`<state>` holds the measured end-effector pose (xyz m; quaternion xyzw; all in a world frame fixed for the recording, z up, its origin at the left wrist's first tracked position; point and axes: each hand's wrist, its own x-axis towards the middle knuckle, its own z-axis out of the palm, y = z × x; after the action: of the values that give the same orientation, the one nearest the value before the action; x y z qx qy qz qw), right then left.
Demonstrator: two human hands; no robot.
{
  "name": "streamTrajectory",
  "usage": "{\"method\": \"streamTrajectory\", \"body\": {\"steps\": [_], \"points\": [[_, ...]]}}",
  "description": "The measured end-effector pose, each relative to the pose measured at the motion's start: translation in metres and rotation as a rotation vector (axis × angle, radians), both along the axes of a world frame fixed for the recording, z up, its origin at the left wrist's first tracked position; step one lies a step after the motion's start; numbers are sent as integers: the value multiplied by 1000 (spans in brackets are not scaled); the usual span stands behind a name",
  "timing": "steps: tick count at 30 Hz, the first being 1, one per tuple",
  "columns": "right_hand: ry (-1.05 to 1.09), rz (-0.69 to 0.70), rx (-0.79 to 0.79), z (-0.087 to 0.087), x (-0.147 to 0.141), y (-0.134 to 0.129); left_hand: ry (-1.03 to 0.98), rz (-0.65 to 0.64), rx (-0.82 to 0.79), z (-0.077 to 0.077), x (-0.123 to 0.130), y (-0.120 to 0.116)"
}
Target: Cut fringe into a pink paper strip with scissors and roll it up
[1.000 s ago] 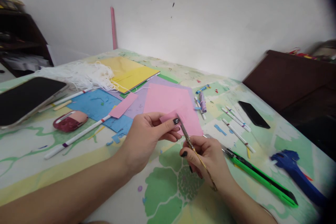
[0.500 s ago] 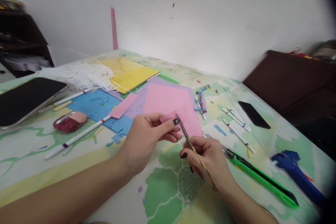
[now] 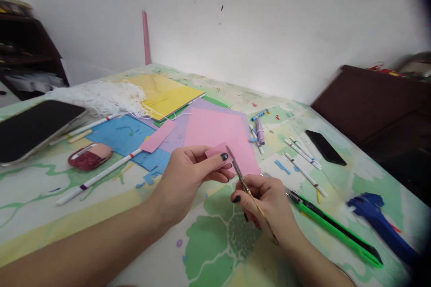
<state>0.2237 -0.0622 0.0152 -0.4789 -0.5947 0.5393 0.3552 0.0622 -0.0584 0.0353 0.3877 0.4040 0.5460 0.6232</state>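
Between the thumb and fingers of my left hand (image 3: 191, 166) is a small piece of pink paper (image 3: 217, 149). My right hand (image 3: 267, 199) grips gold-handled scissors (image 3: 248, 192), their blades pointing up and left against the right edge of that piece. The blades look nearly closed, and their handle loops are partly hidden by my fingers. Behind both hands a larger pink sheet (image 3: 215, 125) lies over a lilac sheet (image 3: 175, 139). Left of them, a cut pink strip (image 3: 159, 136) rests over a blue sheet (image 3: 111, 134).
A green box cutter (image 3: 336, 226) and a blue tape dispenser (image 3: 380, 222) lie right of my hands, with a black phone (image 3: 325, 147) beyond. White paper sticks (image 3: 306, 174) are near it. Leftward are white yarn (image 3: 104, 96), a maroon-and-pink case (image 3: 90, 157) and a dark-screened device (image 3: 37, 128).
The part of the pink piece that reached right past the scissor blades no longer shows there. The left thumb has shifted slightly left. Otherwise both hands keep their places.
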Motion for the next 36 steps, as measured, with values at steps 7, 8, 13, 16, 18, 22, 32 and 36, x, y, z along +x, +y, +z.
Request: {"method": "streamTrajectory", "body": {"steps": [7,8,13,16,18,22,32,36], "points": [[13,31,21,-1,0,-2,-7,6,0,-1,0,0],[28,40,29,-2,0,-3,-6,9,1,-1,0,0],[86,93,56,-2,1,-5,5,15,-5,0,0,0],[66,102,62,-2,1,-5,16,12,-6,0,-1,0],[50,106,61,-1,2,-4,33,12,-10,0,-1,1],[35,101,53,-2,2,-3,72,9,-9,0,-2,1],[24,68,21,-4,2,-3,80,23,-21,1,-1,1],[14,55,18,-3,1,-2,82,25,-22,0,-1,1]]}}
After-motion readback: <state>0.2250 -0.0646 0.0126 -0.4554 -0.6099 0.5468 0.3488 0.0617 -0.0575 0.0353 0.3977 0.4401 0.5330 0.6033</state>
